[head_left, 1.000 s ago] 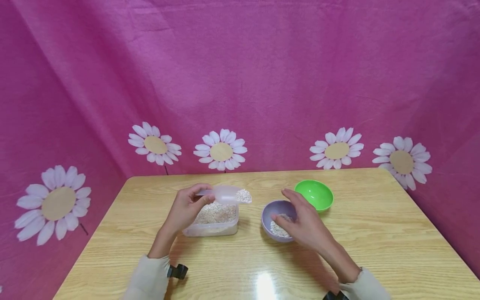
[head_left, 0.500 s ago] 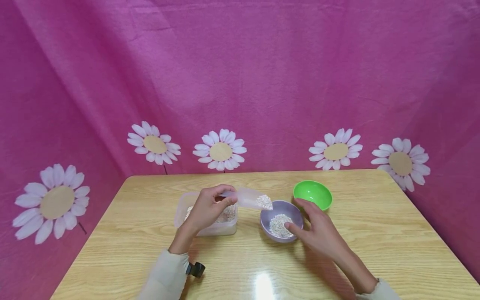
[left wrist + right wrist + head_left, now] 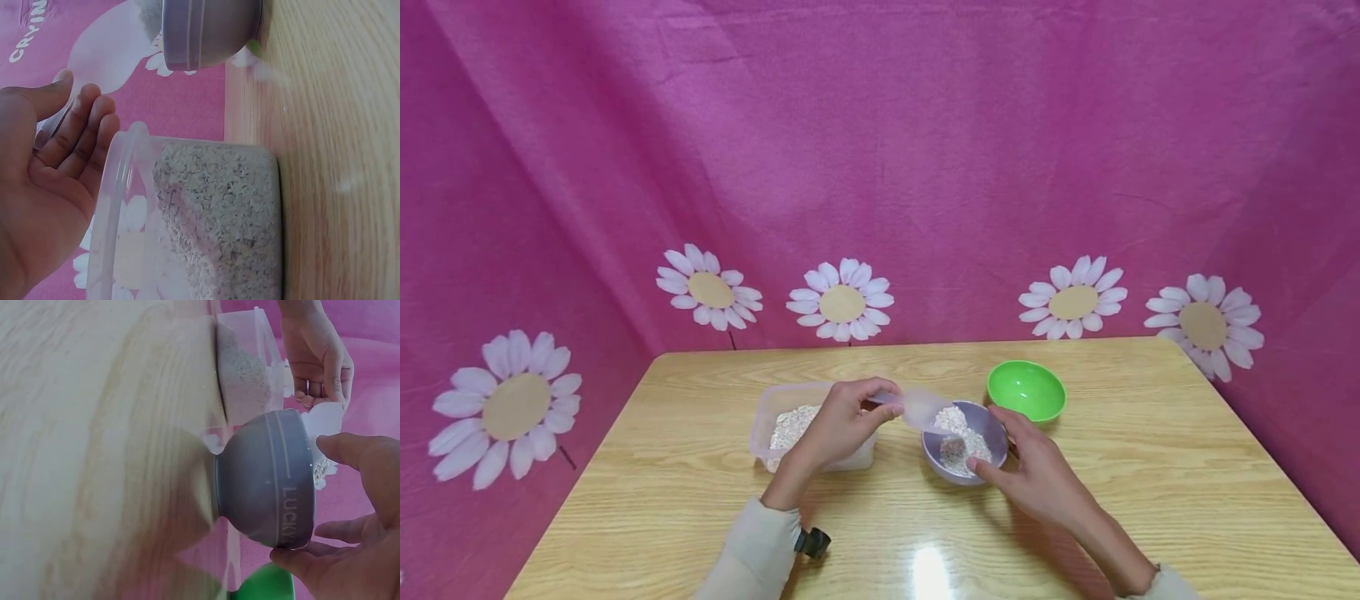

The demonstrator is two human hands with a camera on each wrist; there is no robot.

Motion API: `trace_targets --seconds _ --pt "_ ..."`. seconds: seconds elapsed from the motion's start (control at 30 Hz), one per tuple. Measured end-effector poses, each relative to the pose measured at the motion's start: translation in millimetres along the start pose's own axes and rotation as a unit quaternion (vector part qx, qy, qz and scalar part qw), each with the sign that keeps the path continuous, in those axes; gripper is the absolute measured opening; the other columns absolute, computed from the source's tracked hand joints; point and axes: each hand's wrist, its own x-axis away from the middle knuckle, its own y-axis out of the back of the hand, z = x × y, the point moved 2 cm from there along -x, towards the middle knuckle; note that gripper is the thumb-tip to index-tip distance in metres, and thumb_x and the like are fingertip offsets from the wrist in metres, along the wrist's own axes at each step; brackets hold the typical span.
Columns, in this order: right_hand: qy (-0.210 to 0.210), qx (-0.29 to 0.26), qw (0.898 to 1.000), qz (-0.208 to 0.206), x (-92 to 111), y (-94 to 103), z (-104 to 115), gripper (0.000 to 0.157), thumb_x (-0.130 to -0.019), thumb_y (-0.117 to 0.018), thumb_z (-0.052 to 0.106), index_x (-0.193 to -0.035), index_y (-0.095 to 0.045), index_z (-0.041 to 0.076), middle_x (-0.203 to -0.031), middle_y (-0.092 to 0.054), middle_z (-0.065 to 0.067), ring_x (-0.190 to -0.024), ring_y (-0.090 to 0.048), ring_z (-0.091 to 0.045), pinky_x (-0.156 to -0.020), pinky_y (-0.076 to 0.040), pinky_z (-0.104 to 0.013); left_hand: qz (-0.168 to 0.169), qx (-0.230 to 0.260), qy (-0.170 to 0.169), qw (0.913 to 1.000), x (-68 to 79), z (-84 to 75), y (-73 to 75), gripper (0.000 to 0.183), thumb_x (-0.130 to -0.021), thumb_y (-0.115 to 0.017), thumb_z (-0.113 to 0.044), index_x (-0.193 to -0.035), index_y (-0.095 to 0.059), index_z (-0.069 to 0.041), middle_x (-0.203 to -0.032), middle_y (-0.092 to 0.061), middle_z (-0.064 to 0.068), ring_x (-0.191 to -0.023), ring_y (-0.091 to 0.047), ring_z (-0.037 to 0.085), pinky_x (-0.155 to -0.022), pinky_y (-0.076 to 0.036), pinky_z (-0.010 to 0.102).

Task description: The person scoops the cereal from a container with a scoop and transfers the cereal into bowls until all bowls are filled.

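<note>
My left hand pinches the handle of a translucent plastic scoop, its end over the purple bowl. White flakes like rolled oats sit at the scoop's tip and lie in the bowl. In the left wrist view, the thumb and fingers hold the scoop handle above the tub's rim. My right hand grips the bowl's right side, thumb at the near rim and fingers along the outer wall. The right wrist view shows a fingertip against the bowl's side, below the rim.
A clear rectangular tub of flakes stands left of the bowl, partly behind the left forearm. Behind the bowl to the right sits a green bowl. A pink flowered cloth hangs beyond the wooden table's back edge.
My left hand has carried the scoop of flakes rightward from above the tub to over the purple bowl, tipping its end down. The right hand has moved from above the bowl to its right side.
</note>
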Motion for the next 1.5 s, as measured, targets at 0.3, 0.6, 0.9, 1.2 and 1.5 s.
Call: trace_targets --seconds 0.3,0.6,0.9,1.2,1.5 --pt "-0.024 -0.003 1.000 0.017 4 -1.6 -5 0.094 -0.090 -0.088 0.035 -0.159 -0.041 -0.009 -0.157 -0.052 -0.030 -0.139 -0.060 -0.044 -0.112 -0.051 -0.055 0.050 -0.044 -0.002 0.9978 -3.7 -4.5 -5.2 0.008 -0.103 -0.074 -0.015 -0.109 -0.077 -0.010 -0.098 -0.077 0.001 -0.084 -0.064 0.004 -0.079 -0.057 0.023" --pt "-0.049 -0.023 0.998 0.044 2 -3.9 -10 0.106 -0.089 -0.089 0.044 -0.161 -0.034 -0.010 -0.161 -0.046 -0.033 -0.140 -0.059 -0.047 -0.113 -0.051 -0.055 0.077 -0.097 -0.025 0.9920 -9.0 -25.4 1.3 0.007 -0.104 -0.072 -0.016 -0.109 -0.077 -0.012 -0.096 -0.075 -0.002 -0.082 -0.062 0.005 -0.077 -0.054 0.023" --pt "-0.047 -0.022 0.998 0.045 1 -4.1 -11 0.106 -0.088 -0.089 0.044 -0.162 -0.034 -0.010 -0.162 -0.046 -0.032 -0.140 -0.059 -0.046 -0.112 -0.052 -0.054 0.074 -0.111 -0.031 0.9905 -9.6 -37.3 8.9 0.010 -0.104 -0.072 -0.016 -0.111 -0.076 -0.010 -0.098 -0.076 -0.002 -0.083 -0.064 0.006 -0.078 -0.056 0.024" --pt "-0.053 -0.022 0.997 0.045 2 -3.4 -11 0.105 -0.088 -0.089 0.043 -0.162 -0.034 -0.009 -0.163 -0.045 -0.032 -0.140 -0.060 -0.046 -0.113 -0.051 -0.054 0.071 -0.093 -0.028 0.9927 -9.4 -32.2 10.8 0.009 -0.104 -0.072 -0.016 -0.111 -0.076 -0.012 -0.096 -0.076 -0.001 -0.084 -0.064 0.006 -0.078 -0.055 0.024" --pt "-0.018 0.008 1.000 0.012 -2 1.8 -2 0.095 -0.088 -0.091 0.038 -0.157 -0.044 -0.007 -0.158 -0.053 -0.028 -0.142 -0.057 -0.045 -0.114 -0.050 -0.058 0.033 -0.055 0.004 0.9979 -2.1 -17.3 26.0 0.011 -0.103 -0.074 -0.015 -0.112 -0.077 -0.011 -0.101 -0.078 0.001 -0.091 -0.070 0.008 -0.087 -0.061 0.028"
